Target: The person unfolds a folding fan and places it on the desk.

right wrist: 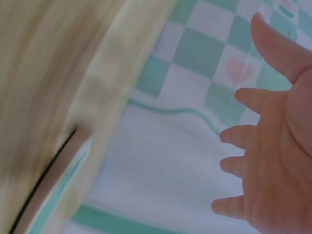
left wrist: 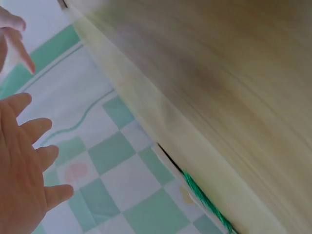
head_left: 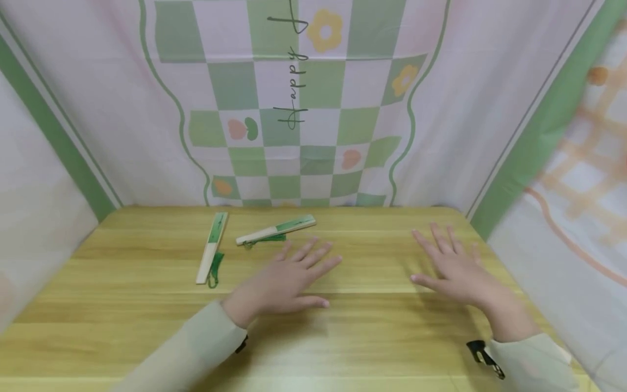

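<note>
As both forearms reach forward over the wooden table, each hand is spread flat, its back toward the head camera, and has hold of nothing. The left hand extends diagonally from a pale sleeve; its four fingers are straight and parted, directed toward the far right, while the thumb stands well away from them and points right. The right hand lies well apart from the left, near the table's right edge; its fingers are likewise splayed, directed away and slightly left, with the thumb extended toward the other hand. Shadows on the wood suggest that both hands are raised above it. A black strap shows at the right cuff.

Two slim folded fans, green and cream, lie on the far left part of the table. The left fan lies nearly lengthwise, its green tassel at its near right side. The right fan lies nearly crosswise, just beyond the left hand's fingertips, a second tassel along its near side. A checked cloth hangs behind the table.
</note>
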`<state>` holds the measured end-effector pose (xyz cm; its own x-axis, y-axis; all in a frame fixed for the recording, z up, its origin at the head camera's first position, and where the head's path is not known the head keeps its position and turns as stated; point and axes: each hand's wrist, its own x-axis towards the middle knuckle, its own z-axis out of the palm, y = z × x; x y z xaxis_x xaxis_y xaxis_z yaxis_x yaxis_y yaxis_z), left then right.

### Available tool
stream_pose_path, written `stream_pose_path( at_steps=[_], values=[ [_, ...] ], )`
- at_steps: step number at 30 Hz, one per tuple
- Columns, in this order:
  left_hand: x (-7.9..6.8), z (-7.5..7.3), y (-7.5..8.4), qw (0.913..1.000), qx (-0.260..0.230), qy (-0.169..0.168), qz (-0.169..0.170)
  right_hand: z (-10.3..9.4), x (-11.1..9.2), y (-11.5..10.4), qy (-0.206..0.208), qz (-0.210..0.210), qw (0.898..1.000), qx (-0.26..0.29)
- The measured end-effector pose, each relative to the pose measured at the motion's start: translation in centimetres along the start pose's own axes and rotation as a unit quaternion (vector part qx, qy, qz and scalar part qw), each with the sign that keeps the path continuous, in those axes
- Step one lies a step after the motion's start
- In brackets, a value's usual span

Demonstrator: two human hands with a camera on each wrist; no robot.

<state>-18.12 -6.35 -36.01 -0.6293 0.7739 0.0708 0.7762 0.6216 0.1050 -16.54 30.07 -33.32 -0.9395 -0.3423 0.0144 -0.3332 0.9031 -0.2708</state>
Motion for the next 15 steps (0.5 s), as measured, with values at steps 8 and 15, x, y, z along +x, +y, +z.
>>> stream_pose_path(
  at_steps=[8, 15],
  values=[
    [2.4, 0.1, 1.5, 0.9971, -0.053, -0.036, 0.041, -0.6, -1.3, 3.3, 0.024, 0.007, 0.999, -0.036],
    [4.7, 0.3, 3.3, 0.9944, -0.066, -0.054, 0.063, -1.1, -2.1, 6.5, 0.035, -0.014, 0.999, 0.002]
  ],
)
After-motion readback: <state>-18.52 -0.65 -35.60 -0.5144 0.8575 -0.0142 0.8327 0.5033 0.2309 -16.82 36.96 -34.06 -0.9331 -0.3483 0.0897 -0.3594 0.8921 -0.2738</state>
